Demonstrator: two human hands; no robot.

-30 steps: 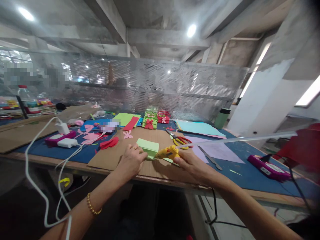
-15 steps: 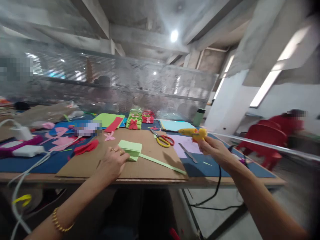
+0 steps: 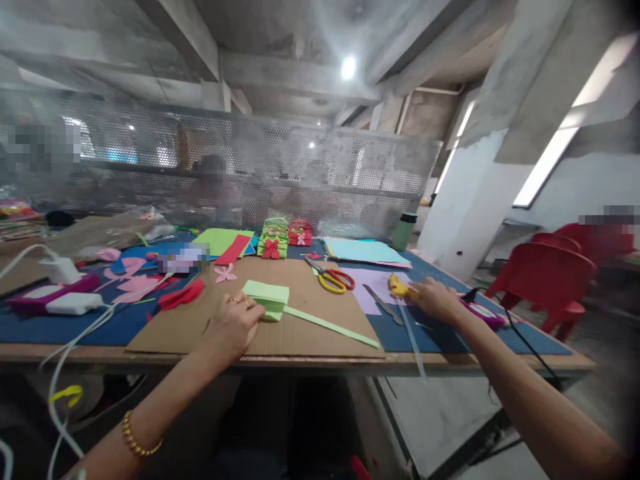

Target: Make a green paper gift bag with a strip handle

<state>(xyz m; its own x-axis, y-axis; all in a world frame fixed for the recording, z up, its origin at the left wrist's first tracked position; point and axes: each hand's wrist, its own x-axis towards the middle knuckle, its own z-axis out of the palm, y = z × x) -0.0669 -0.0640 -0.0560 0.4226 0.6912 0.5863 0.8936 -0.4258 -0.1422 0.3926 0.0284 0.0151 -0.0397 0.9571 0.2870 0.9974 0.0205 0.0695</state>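
Note:
My left hand [image 3: 233, 326] rests on a brown cardboard sheet [image 3: 320, 320], fingers curled on the edge of a folded light-green paper piece [image 3: 267, 298]. A long green paper strip [image 3: 330, 326] runs from that piece to the right. My right hand [image 3: 436, 299] lies low over the blue mat [image 3: 430, 337] at the right, closed on a yellow glue gun [image 3: 399, 286]. A clear glue stick [image 3: 413, 337] juts from the gun toward me. The gun's black cord [image 3: 530, 347] trails off the table's right edge.
Red-and-yellow scissors [image 3: 334, 279] and a knife blade [image 3: 383, 305] lie between my hands. Coloured paper sheets [image 3: 365, 252], pink and red cut-outs [image 3: 150, 283], small paper bags [image 3: 273, 240] and a white charger [image 3: 60, 270] crowd the table. A perforated metal screen [image 3: 250, 173] stands behind; red chairs [image 3: 545, 273] at right.
My right hand has swung the glue gun from the green paper out to the right and lowered it to the mat. My left hand has stayed on the green piece.

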